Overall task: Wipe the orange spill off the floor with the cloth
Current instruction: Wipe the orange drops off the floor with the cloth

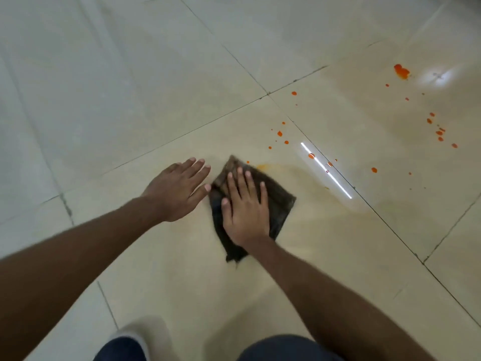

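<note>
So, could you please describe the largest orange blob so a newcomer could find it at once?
Start at the dark cloth under the right hand and look far up and right across the tiled floor. Just left of the bright round glare lies the blob. It is much larger than the scattered droplets and sits farthest away.

Right hand on cloth; spill beyond, rightward.

No legible text anywhere, seemingly — blurry.

Right hand flat on cloth, blurred; orange spill beyond
</note>
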